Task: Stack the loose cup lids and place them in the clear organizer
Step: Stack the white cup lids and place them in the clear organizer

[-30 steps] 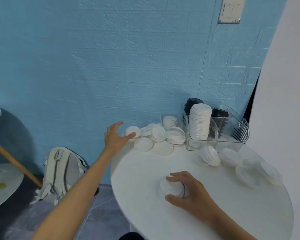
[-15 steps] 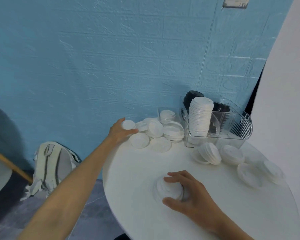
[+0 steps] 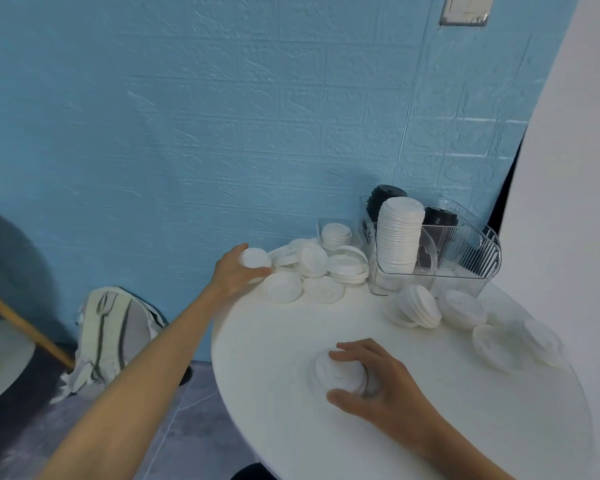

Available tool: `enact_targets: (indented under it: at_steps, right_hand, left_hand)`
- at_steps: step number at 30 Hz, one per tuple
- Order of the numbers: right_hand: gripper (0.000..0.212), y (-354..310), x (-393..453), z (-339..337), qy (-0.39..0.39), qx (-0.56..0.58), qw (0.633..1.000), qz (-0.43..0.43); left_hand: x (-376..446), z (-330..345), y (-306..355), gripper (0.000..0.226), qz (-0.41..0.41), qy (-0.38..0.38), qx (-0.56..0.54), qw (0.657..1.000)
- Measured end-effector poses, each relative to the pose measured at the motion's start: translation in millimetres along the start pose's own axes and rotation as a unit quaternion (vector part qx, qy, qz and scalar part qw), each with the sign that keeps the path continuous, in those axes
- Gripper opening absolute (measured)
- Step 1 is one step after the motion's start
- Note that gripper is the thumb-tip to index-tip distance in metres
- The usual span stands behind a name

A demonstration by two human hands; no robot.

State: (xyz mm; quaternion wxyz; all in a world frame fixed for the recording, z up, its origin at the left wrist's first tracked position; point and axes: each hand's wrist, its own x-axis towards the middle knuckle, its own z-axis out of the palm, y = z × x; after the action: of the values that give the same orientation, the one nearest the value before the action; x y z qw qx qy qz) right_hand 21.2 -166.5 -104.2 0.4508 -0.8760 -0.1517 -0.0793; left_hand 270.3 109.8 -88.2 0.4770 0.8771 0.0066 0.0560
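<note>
My left hand (image 3: 234, 271) grips a white cup lid (image 3: 255, 258) at the far left rim of the round white table (image 3: 284, 427). Beside it lies a heap of loose white lids (image 3: 317, 268). My right hand (image 3: 371, 379) holds a short stack of white lids (image 3: 336, 374) resting on the table near me. The clear organizer (image 3: 465, 265) stands at the back against the blue wall, with a tall white lid stack (image 3: 399, 237) and black lids (image 3: 439, 216) inside it.
More loose white lids (image 3: 461, 308) lie scattered along the table's right side. A small clear box (image 3: 335, 230) with lids sits left of the organizer. A grey backpack (image 3: 110, 337) lies on the floor at left, beside another table's wooden leg (image 3: 25, 327).
My left hand reached to the far lid and closed its fingers round it. My right hand stayed on the short stack. The view shifted slightly.
</note>
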Motion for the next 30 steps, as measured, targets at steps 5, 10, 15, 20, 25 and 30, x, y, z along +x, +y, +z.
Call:
enact_targets:
  at_steps: [5,10,15,20,25,30]
  right_hand:
    - [0.048,1,0,1,0.005,0.004,1.000,-0.002]
    - [0.046,2,-2,0,0.010,0.007,1.000,-0.004]
    - [0.049,0,-7,-5,0.021,-0.002,1.000,0.007]
    - [0.049,3,-14,-11,0.028,-0.015,0.999,0.020]
    - [0.048,4,-20,-18,0.029,-0.024,0.999,0.035]
    - [0.054,2,-20,-18,0.040,-0.005,0.998,0.044]
  left_hand:
    - [-18,-16,8,0.104,0.012,0.037,-0.024,0.999]
    - [-58,-28,32,0.100,0.052,0.058,-0.050,0.996]
    - [-136,-1,51,0.095,0.137,-0.042,-0.028,0.989]
    - [-189,31,47,0.087,0.163,-0.086,-0.003,0.983]
    - [-204,42,45,0.088,0.148,-0.102,0.017,0.984]
    - [-207,39,53,0.083,0.127,-0.086,-0.002,0.988]
